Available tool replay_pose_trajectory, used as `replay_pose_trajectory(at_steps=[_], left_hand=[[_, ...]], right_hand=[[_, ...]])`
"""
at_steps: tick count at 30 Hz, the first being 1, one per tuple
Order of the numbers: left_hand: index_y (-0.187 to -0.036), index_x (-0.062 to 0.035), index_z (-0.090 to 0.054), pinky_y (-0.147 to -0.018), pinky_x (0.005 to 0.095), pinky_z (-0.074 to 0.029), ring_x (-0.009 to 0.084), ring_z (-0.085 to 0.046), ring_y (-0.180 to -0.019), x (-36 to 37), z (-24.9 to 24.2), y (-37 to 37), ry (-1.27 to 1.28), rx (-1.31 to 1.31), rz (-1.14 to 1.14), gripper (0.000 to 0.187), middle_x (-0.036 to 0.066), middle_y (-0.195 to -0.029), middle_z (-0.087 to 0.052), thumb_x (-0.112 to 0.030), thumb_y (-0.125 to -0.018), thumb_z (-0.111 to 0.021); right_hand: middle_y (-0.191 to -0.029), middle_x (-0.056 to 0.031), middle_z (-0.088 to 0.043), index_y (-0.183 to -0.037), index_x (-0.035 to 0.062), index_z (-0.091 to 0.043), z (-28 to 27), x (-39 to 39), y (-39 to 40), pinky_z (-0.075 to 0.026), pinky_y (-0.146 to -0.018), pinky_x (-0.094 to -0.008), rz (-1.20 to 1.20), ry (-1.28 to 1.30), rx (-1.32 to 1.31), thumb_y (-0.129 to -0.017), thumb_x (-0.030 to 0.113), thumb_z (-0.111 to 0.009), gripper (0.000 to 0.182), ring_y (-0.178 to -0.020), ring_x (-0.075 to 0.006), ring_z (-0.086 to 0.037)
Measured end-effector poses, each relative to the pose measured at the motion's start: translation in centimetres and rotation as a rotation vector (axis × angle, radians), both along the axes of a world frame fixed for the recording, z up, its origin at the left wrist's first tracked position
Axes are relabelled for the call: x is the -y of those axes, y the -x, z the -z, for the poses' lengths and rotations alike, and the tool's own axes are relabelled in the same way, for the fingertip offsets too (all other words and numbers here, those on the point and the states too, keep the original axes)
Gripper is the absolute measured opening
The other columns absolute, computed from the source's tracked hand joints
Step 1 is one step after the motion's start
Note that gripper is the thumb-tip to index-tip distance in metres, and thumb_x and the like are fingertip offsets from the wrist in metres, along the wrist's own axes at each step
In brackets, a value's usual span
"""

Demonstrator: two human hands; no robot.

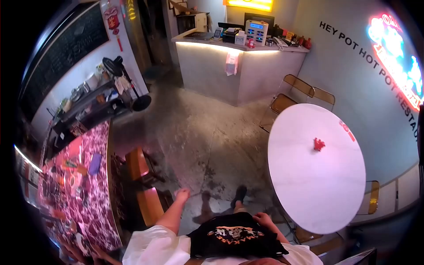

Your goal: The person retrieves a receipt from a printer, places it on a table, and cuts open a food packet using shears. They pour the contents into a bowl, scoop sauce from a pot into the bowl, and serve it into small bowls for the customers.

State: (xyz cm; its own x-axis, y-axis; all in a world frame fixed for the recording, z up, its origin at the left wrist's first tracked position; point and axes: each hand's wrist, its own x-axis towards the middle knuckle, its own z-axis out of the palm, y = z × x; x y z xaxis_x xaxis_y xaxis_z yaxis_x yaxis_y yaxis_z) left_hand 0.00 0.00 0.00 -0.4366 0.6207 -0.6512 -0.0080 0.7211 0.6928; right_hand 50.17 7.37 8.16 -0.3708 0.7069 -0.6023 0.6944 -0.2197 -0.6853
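My left hand [183, 194] swings out in front at the end of a bare forearm, its fingers loosely curled with nothing visible in them. It is nearest to the wooden stools [149, 206] on the left and touches none of them. My right hand [263, 219] hangs low beside the black apron [234, 236], fingers partly spread and apparently bare. Right of it stands a white oval table [309, 185] with a small red object [318, 144] on top. One dark shoe [239, 194] shows on the floor ahead.
Ahead stands a white counter [207, 66] with a till and devices. Chairs [282, 104] surround the oval table. To the left are a marbled table [99, 194] with dishes, a black fan [141, 103] and a shelf [84, 104]. Another person's arm [104, 254] reaches in at lower left.
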Motion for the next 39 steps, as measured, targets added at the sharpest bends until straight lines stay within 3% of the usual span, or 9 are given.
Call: replay_pose_trajectory(at_steps=[6,12,15,19,22,23,25,32,39], left_hand=[[-0.093,-0.0065,-0.066,-0.058,0.0353,-0.046,0.0182,-0.06,-0.067,-22.1,-0.8,10.5,-0.141,0.055,-0.261,0.022,0.007,-0.077,-0.063,-0.023,-0.083,-0.055],[-0.086,-0.007,-0.061,-0.051,0.0345,-0.043,0.0155,-0.053,-0.059,-20.0,6.3,13.4,-0.078,-0.374,-0.023,0.02,0.005,-0.065,-0.055,-0.025,-0.086,-0.051],[-0.094,-0.0092,-0.065,-0.071,0.046,-0.05,0.0339,-0.064,-0.083,-19.1,4.7,14.0,0.389,-0.799,0.645,0.025,0.016,-0.089,-0.065,-0.024,-0.074,-0.061],[-0.082,-0.0091,-0.066,-0.066,0.0464,-0.049,0.0323,-0.064,-0.082,-23.1,8.7,20.3,0.392,-0.61,0.595,0.014,0.015,-0.086,-0.065,-0.017,-0.072,-0.062],[-0.074,-0.0065,-0.067,-0.064,0.0468,-0.049,0.0307,-0.064,-0.073,-31.8,8.8,30.2,0.077,-1.143,0.538,0.017,0.015,-0.075,-0.064,-0.021,-0.076,-0.059],[-0.072,-0.0015,-0.065,-0.061,0.0451,-0.048,0.0318,-0.063,-0.068,-36.2,7.0,35.3,0.104,-0.951,0.622,0.021,0.016,-0.072,-0.063,-0.02,-0.077,-0.058],[-0.076,0.0039,-0.062,-0.059,0.0434,-0.044,0.0323,-0.062,-0.066,-52.6,1.0,42.3,0.086,-0.46,-0.108,0.025,0.019,-0.076,-0.065,-0.019,-0.08,-0.053],[-0.101,-0.0086,-0.063,-0.075,0.0388,-0.048,0.0308,-0.063,-0.086,-98.8,-27.8,48.1,-0.637,-0.698,0.391,0.03,0.015,-0.091,-0.066,-0.032,-0.084,-0.056],[-0.111,-0.0024,-0.057,-0.095,0.0394,-0.04,0.032,-0.05,-0.112,-122.4,-35.3,38.8,-1.108,-0.756,0.722,0.039,0.016,-0.118,-0.056,-0.017,-0.076,-0.065]], right_hand=[[-0.076,-0.0081,-0.067,-0.088,0.0021,-0.066,-2.4,-27.0,17.9,-0.05,-0.063,-0.0316,-0.121,-0.233,-0.133,-0.085,0.028,-0.062,0.026,-0.07,-0.0153,-0.063],[-0.071,-0.0052,-0.063,-0.083,0.0015,-0.064,-10.9,-56.3,30.0,-0.047,-0.061,-0.0298,-0.069,-0.244,-0.208,-0.085,0.023,-0.06,0.022,-0.065,-0.0126,-0.058],[-0.07,-0.0036,-0.061,-0.082,0.0018,-0.064,-13.1,-71.3,36.7,-0.045,-0.059,-0.0289,-0.089,-0.31,-0.32,-0.085,0.021,-0.059,0.02,-0.063,-0.0114,-0.054],[-0.069,-0.0018,-0.059,-0.082,0.001,-0.063,-18.1,-88.7,47.3,-0.042,-0.057,-0.0249,-0.043,-0.448,-0.355,-0.086,0.022,-0.06,0.022,-0.062,-0.0093,-0.052],[-0.072,-0.0035,-0.061,-0.085,0.0008,-0.064,-22.4,-99.1,54.4,-0.043,-0.059,-0.0262,0.026,-0.5,-0.407,-0.085,0.025,-0.059,0.025,-0.065,-0.0104,-0.055],[-0.073,-0.005,-0.063,-0.085,0.0009,-0.064,-23.4,-102.6,56.4,-0.044,-0.061,-0.0278,0.062,-0.502,-0.452,-0.083,0.027,-0.059,0.027,-0.068,-0.012,-0.057],[-0.075,-0.0071,-0.064,-0.088,0.0009,-0.065,-26.1,-109.5,59.7,-0.045,-0.062,-0.0296,0.108,-0.676,-0.274,-0.082,0.028,-0.061,0.028,-0.068,-0.015,-0.059],[-0.086,-0.0135,-0.067,-0.097,0.0007,-0.067,-34.0,-124.2,66.2,-0.047,-0.069,-0.0317,0.307,-0.93,-0.181,-0.082,0.038,-0.065,0.041,-0.075,-0.021,-0.061],[-0.096,-0.0126,-0.066,-0.103,-0.0019,-0.063,-34.3,-134.4,67.9,-0.045,-0.082,-0.0302,0.282,-0.582,-0.18,-0.077,0.045,-0.069,0.054,-0.089,-0.0197,-0.061]])
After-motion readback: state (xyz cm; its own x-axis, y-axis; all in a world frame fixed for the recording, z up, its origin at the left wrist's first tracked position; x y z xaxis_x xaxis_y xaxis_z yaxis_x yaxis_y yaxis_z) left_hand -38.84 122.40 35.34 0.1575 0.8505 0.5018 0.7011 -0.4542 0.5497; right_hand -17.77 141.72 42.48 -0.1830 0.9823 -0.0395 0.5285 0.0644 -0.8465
